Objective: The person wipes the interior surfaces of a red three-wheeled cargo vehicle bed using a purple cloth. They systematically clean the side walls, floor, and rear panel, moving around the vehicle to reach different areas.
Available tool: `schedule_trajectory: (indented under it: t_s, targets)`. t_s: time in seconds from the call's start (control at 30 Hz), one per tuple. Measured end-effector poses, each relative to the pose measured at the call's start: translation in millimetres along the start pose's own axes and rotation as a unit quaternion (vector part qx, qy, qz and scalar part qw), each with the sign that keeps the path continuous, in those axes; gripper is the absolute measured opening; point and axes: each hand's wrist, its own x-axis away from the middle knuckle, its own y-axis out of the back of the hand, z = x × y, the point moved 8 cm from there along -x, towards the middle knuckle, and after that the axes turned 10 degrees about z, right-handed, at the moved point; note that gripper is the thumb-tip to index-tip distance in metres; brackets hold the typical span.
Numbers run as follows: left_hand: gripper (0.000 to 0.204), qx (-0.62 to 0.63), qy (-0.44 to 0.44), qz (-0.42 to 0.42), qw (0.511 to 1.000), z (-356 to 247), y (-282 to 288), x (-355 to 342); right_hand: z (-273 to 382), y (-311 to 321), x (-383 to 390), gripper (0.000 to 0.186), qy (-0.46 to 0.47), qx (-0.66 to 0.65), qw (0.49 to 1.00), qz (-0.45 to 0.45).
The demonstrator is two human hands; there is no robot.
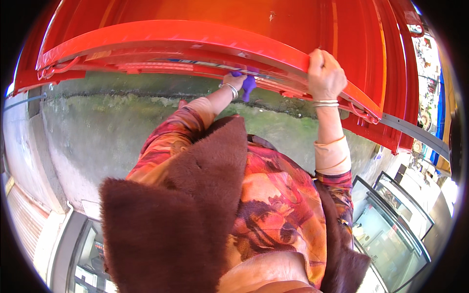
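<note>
My right hand is closed over the upper edge of a red metal side panel, which curves across the top of the view and looks like part of a cargo bed. Lower and further left, my left hand reaches in under that edge, closed on a purple cloth. The cloth bunches by the fingers, and one end hangs down. Part of the left hand's fingers is hidden by the cloth and the panel's underside.
Below the panel lies a grey-green stained concrete floor. Glass panes in dark frames stand at the lower right. A grey metal bar juts out from the panel's right end. A pale wall runs along the left.
</note>
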Motion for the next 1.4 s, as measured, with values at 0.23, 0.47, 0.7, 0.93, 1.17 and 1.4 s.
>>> schedule_trajectory:
  t_s: [0.23,0.47,0.7,0.93,1.17,1.4]
  targets:
    - [0.061,0.033,0.051,0.104,0.993,1.2,-163.2,43.6,12.8,4.6,5.2,0.028,0.118,-0.011,0.993,-0.020]
    - [0.035,0.114,-0.071,0.160,0.978,-106.6,-71.4,159.0,14.1,7.4,17.0,0.029,0.179,-0.026,0.981,-0.068]
    - [0.021,-0.077,-0.508,-0.253,0.820,-294.0,74.2,350.5,9.3,7.5,23.1,0.031,0.187,-0.040,0.977,-0.094]
    - [0.031,-0.496,-0.581,-0.342,0.548,-383.1,46.0,351.7,6.7,3.9,24.3,0.031,0.170,-0.015,0.980,-0.100]
    - [0.020,-0.576,-0.355,-0.304,0.670,-428.8,182.8,296.8,1.6,-2.3,21.0,0.026,0.139,0.017,0.982,-0.124]
    - [0.028,-0.170,-0.510,-0.428,0.727,-471.3,407.8,382.8,-2.5,-1.5,22.2,0.023,0.132,0.004,0.981,-0.143]
